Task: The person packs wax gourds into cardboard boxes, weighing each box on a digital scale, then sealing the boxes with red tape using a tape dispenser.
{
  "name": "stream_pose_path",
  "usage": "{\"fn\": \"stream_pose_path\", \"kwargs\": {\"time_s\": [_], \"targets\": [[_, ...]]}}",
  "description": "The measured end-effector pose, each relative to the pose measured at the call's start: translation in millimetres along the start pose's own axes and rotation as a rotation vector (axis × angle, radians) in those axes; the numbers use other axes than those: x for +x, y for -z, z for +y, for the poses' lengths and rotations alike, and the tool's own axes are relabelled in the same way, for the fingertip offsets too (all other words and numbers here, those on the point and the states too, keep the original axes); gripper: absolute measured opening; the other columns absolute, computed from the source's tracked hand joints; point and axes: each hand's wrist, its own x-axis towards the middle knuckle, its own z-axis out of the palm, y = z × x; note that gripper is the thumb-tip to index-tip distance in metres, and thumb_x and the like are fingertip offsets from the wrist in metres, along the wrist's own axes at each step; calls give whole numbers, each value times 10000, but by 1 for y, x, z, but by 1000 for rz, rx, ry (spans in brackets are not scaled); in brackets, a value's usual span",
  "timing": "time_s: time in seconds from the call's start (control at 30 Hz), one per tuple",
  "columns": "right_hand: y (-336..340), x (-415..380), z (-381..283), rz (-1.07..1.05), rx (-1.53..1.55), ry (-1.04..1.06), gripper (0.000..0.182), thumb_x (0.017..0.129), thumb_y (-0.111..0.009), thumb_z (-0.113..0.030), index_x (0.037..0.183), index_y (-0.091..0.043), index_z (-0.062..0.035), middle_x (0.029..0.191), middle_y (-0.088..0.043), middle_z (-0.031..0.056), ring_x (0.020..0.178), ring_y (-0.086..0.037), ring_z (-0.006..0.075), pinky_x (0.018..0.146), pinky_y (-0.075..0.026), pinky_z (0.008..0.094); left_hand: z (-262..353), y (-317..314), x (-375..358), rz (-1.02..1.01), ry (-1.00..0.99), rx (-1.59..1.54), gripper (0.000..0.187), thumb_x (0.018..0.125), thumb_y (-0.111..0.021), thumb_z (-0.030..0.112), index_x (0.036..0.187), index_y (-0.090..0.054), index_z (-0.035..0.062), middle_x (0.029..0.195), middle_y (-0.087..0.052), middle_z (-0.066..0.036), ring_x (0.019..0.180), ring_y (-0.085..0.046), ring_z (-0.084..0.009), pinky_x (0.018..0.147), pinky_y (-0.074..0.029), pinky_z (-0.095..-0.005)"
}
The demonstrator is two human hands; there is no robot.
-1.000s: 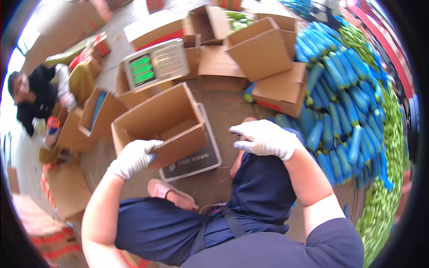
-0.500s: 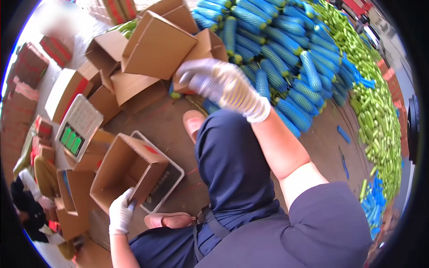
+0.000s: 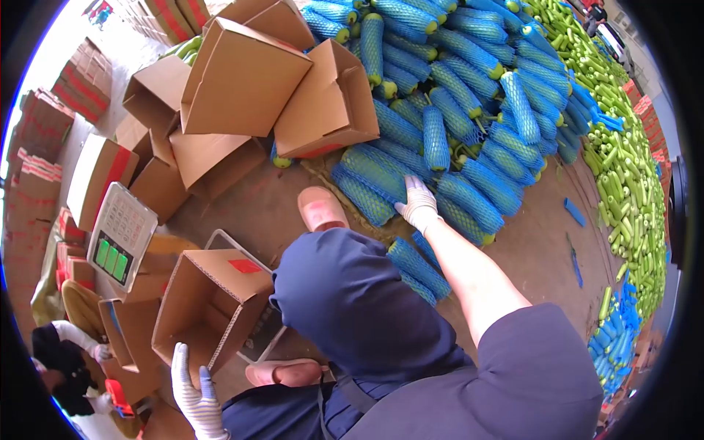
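Note:
My right hand (image 3: pixel 419 205), in a striped white glove, reaches to the pile of long green gourds in blue net sleeves (image 3: pixel 458 117). Its thumb and fingers are apart at the end of a netted gourd (image 3: pixel 375 170) on the near side of the pile. My left hand (image 3: pixel 194 396), gloved too, is raised with fingers spread beside the lower edge of an open cardboard box (image 3: pixel 220 293). That box sits tilted on a scale platform (image 3: pixel 258 345), and its visible inside holds nothing. Two more netted gourds (image 3: pixel 418 268) lie near my knee.
Several open cardboard boxes (image 3: pixel 246 81) are heaped ahead on the left. The scale display (image 3: pixel 117 246) stands beside the box. A long heap of bare green gourds (image 3: pixel 623 198) runs along the right. Another person (image 3: pixel 70 367) is at the lower left.
My right hand has moved down and forward to the netted gourds. My left hand has let go of the box edge and opened. My knee has shifted lower.

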Motion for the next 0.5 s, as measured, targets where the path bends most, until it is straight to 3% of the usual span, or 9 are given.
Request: {"fn": "stream_pose_path", "kwargs": {"time_s": [0.07,0.17,0.27,0.47,0.5], "targets": [[-9,13,-12,-66,-36,1,930,741,-816,-333,1488,-340,-50,1445,-481,165,1310,-503,354,1078,-421,476,15,-2,-2,13,24,10,483,939,-571,3,1415,-499,-24,1435,-540,-169,1343,-501,-282,1155,-335,-394],[2,30,-32,-313,-168,-268,1058,666,-880,-364,1508,-310,-73,1344,-563,144,1232,-567,293,1014,-471,425,21,-4,-2,38,27,10,474,925,-580,-14,1396,-524,-25,1415,-560,-174,1329,-517,-294,1142,-346,-387],[20,46,-17,-442,-210,-107,1138,645,-881,-444,1513,-284,-14,1360,-561,201,1247,-573,327,1031,-478,419,25,-5,2,56,3,5,461,921,-574,-23,1380,-544,-23,1404,-571,-175,1317,-530,-298,1131,-362,-390],[25,52,-13,-566,-17,-58,1028,661,-829,-468,1457,-395,18,1373,-547,244,1261,-555,379,1065,-461,427,21,-7,11,15,-39,48,471,916,-570,-38,1385,-544,-9,1396,-579,-171,1290,-554,-295,1117,-383,-388],[17,43,-14,-433,-33,-88,968,671,-825,-447,1426,-431,14,1348,-563,247,1249,-562,372,1065,-459,416,21,-9,12,14,-39,46,471,916,-570,-38,1385,-544,-9,1396,-579,-171,1290,-554,-295,1117,-383,-388]]}}
